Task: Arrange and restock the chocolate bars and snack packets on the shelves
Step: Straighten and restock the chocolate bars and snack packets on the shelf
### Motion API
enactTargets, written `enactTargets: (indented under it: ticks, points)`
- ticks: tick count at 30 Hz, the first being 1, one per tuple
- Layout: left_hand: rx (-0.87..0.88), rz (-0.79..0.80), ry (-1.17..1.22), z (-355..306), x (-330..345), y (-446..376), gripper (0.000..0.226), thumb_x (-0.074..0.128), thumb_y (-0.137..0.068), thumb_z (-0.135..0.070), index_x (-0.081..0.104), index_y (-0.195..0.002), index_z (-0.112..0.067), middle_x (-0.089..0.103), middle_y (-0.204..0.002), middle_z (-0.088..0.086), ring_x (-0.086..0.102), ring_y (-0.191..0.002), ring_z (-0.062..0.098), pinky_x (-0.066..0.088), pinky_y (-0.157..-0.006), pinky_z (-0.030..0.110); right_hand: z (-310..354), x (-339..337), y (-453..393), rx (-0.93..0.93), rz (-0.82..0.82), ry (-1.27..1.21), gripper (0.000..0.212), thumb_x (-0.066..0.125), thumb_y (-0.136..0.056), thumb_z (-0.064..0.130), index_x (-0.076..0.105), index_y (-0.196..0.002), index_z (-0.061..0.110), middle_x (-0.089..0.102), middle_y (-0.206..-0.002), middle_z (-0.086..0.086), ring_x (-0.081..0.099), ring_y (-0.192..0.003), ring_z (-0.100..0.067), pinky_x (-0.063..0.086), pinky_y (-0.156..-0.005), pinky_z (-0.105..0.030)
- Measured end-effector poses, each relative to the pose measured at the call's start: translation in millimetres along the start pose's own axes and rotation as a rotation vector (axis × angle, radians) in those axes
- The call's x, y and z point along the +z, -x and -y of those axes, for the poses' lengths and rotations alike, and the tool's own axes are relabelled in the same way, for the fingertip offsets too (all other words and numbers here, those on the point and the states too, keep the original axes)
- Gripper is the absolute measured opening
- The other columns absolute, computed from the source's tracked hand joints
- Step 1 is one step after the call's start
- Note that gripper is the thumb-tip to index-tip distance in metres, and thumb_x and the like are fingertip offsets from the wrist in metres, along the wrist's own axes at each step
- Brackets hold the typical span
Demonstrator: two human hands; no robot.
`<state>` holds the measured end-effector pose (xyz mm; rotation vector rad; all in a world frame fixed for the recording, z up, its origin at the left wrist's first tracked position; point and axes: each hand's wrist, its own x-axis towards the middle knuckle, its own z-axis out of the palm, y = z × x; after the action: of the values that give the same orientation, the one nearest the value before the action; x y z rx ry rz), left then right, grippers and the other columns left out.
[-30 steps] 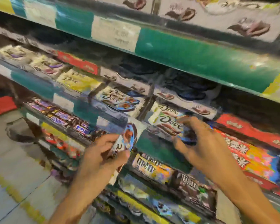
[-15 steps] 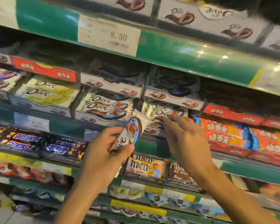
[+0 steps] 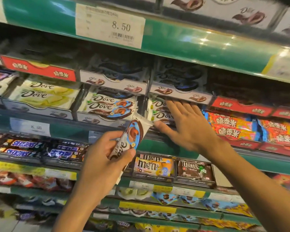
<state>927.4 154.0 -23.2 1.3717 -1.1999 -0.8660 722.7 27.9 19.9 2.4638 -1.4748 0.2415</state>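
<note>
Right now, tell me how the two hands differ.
The left hand grips a Dove bar, fingers curled round its wrapper; the right hand holds nothing. The left hand hangs clear of the shelf, bar tilted upward; the right hand's straight fingers reach into a tray of Dove bars. Both are bare.

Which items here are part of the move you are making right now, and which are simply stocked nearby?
In play:
- Dove bar, held in the left hand
- Dove tray, under the flat right hand

Just stocked nearby:
- Snickers bars
- M&M's packs
- red rice-crisp packs
- 8.50 price tag
</note>
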Motion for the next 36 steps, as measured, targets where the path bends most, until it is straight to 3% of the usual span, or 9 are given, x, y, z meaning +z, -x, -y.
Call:
enactTargets:
  ticks: [5, 8, 10, 15, 23, 28, 31, 33, 36]
  points:
    - [-0.002, -0.006, 0.003, 1.4, -2.0, -2.6, 0.035, 0.077, -0.080, -0.016, 0.061, -0.106, -0.032, 0.069, -0.090, -0.028, 0.065, -0.085, -0.009, 0.048, -0.065, 0.006, 23.6, 1.8, 6.7, 0.117, -0.053, 0.012, 0.092, 0.006, -0.091, 0.078, 0.027, -0.153, 0.013, 0.035, -0.150, -0.010, 0.027, -0.140, -0.027, 0.018, -0.118, -0.041]
    - [-0.008, -0.012, 0.009, 3.0, -1.0, -6.2, 0.036, 0.078, -0.079, -0.017, 0.061, -0.107, -0.032, 0.071, -0.089, -0.024, 0.067, -0.084, -0.006, 0.050, -0.064, 0.009, 31.2, 2.4, 11.4, 0.106, -0.015, -0.057, 0.098, 0.010, -0.088, 0.079, 0.014, -0.157, 0.010, 0.016, -0.163, -0.012, 0.008, -0.151, -0.027, -0.002, -0.120, -0.034]
    - [-0.015, -0.014, 0.011, 4.3, 0.2, -7.4, 0.037, 0.078, -0.079, -0.017, 0.061, -0.108, -0.033, 0.071, -0.090, -0.022, 0.068, -0.085, -0.004, 0.052, -0.065, 0.010, 27.3, 5.1, 10.9, 0.072, 0.003, -0.062, 0.103, 0.016, -0.086, 0.082, 0.009, -0.157, 0.008, 0.009, -0.165, -0.010, 0.003, -0.152, -0.025, -0.008, -0.118, -0.033]
    - [-0.020, 0.003, 0.032, 4.9, 5.9, -8.3, 0.036, 0.078, -0.079, -0.013, 0.062, -0.107, -0.030, 0.073, -0.091, -0.019, 0.068, -0.084, -0.003, 0.052, -0.067, 0.011, 1.1, 1.8, -1.8, -0.005, 0.046, -0.026, 0.108, 0.028, -0.080, 0.090, 0.021, -0.154, 0.011, 0.036, -0.153, -0.005, 0.034, -0.139, -0.023, 0.020, -0.119, -0.040]
    - [-0.018, 0.026, 0.045, -0.5, 13.5, -12.1, 0.037, 0.078, -0.080, -0.015, 0.061, -0.106, -0.034, 0.071, -0.093, -0.022, 0.068, -0.084, -0.004, 0.053, -0.067, 0.012, -14.2, -0.8, -13.0, -0.048, 0.138, -0.078, 0.109, 0.025, -0.077, 0.091, 0.009, -0.157, 0.020, 0.027, -0.160, -0.002, 0.029, -0.145, -0.023, 0.019, -0.120, -0.044]
    - [-0.024, 0.019, 0.026, -3.2, 16.8, -12.1, 0.038, 0.078, -0.080, -0.016, 0.061, -0.108, -0.033, 0.070, -0.093, -0.025, 0.068, -0.083, -0.004, 0.055, -0.072, 0.021, -18.1, -4.2, -18.8, -0.020, 0.168, -0.111, 0.106, 0.024, -0.075, 0.090, 0.018, -0.155, 0.020, 0.040, -0.153, -0.005, 0.041, -0.137, -0.027, 0.028, -0.116, -0.047]
    - [-0.018, 0.026, 0.019, -3.2, 18.3, -11.0, 0.036, 0.078, -0.080, -0.015, 0.060, -0.106, -0.033, 0.070, -0.093, -0.025, 0.069, -0.082, -0.003, 0.056, -0.068, 0.019, -13.9, -0.9, -18.4, -0.043, 0.124, -0.058, 0.106, 0.017, -0.076, 0.090, 0.022, -0.154, 0.018, 0.040, -0.153, -0.006, 0.039, -0.138, -0.027, 0.028, -0.115, -0.047]
    - [-0.018, 0.026, 0.018, -2.0, 18.8, -10.0, 0.037, 0.078, -0.080, -0.015, 0.060, -0.107, -0.032, 0.070, -0.093, -0.026, 0.069, -0.083, -0.004, 0.055, -0.067, 0.016, -12.9, -0.1, -20.7, -0.023, 0.110, -0.076, 0.101, 0.013, -0.078, 0.088, 0.031, -0.149, 0.018, 0.048, -0.145, -0.009, 0.047, -0.130, -0.029, 0.033, -0.110, -0.047]
    - [-0.029, 0.020, 0.009, 0.1, 19.3, -8.6, 0.039, 0.079, -0.079, -0.019, 0.061, -0.111, -0.032, 0.071, -0.094, -0.023, 0.068, -0.085, -0.004, 0.055, -0.072, 0.021, -12.6, 1.3, -31.2, 0.032, 0.056, -0.115, 0.092, 0.008, -0.083, 0.088, 0.049, -0.130, 0.019, 0.064, -0.116, -0.012, 0.061, -0.100, -0.028, 0.047, -0.092, -0.046]
